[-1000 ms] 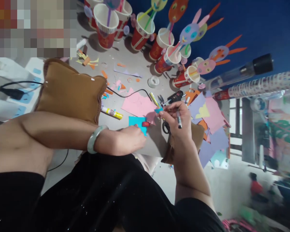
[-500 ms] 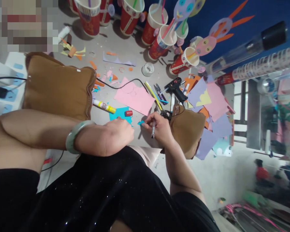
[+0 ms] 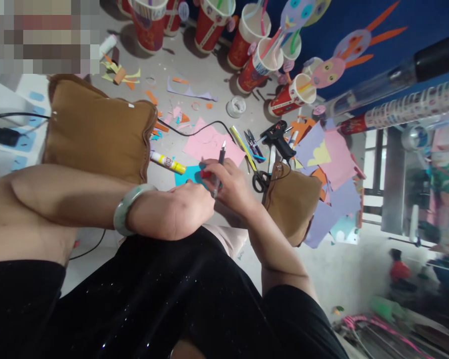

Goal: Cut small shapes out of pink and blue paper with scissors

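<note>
My right hand (image 3: 230, 185) grips a pen (image 3: 221, 155) that points up and away, its dark end and pale tip showing. The fingertips of that hand touch a small red cap (image 3: 205, 174), on or just above a torn-edged blue sheet of paper (image 3: 185, 174). Close beside it, my left hand (image 3: 183, 209) is curled closed, its back toward me. What its fingers hold, if anything, is hidden. A yellow and white glue stick (image 3: 168, 162) lies by the blue paper. Behind my right hand a pink sheet (image 3: 198, 142) lies flat.
Brown cushions stand left (image 3: 97, 129) and right (image 3: 294, 199). Black scissors (image 3: 261, 180), small snips (image 3: 253, 142) and a black glue gun (image 3: 279, 138) lie nearby. Red paper cups (image 3: 260, 65) with straws line the back. A tape roll (image 3: 236, 106), paper scraps and a black cord are on the table.
My right hand has moved left and slightly away from me, to the red cap. The pen has swung to point upward. The small blue scrap by its fingertips no longer shows. My left hand stays curled.
</note>
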The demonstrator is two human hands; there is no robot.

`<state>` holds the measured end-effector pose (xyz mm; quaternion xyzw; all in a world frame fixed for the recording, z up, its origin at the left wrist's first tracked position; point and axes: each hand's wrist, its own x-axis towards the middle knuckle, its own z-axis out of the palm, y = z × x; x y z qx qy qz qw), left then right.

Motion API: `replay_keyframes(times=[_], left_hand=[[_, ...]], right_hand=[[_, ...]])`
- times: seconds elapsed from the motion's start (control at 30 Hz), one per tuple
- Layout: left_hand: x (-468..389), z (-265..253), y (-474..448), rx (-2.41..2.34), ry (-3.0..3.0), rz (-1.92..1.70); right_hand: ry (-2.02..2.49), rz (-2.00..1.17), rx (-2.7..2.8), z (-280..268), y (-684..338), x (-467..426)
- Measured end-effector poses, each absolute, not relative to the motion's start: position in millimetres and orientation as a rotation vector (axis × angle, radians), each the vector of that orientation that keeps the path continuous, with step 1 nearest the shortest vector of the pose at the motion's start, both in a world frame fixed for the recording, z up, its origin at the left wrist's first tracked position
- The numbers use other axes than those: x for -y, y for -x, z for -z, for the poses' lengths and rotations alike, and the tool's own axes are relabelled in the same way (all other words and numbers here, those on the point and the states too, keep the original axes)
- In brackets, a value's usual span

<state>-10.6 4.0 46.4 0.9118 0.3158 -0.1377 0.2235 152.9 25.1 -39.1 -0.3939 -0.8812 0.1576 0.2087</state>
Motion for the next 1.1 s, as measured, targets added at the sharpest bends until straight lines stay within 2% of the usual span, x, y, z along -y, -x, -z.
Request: replay_keyframes(times=[0.17,0.5,0.67,1.1], left_hand=[[-11,-58,8,-0.699,-2.474,0.779],[13,-44,5,-0.716,-2.701,0.608],[15,-35,1,-0.666,-2.777,0.52],[13,-16,-5,-0.752,-2.691,0.406]], right_hand=[[1.135,-0.412,2.333,32,-159,-25],[1.41,-0.785,1.611,30,-205,22],[1.446,-0.644,1.733,42,-204,28],[1.512,-0.616,1.889,52,-198,26]])
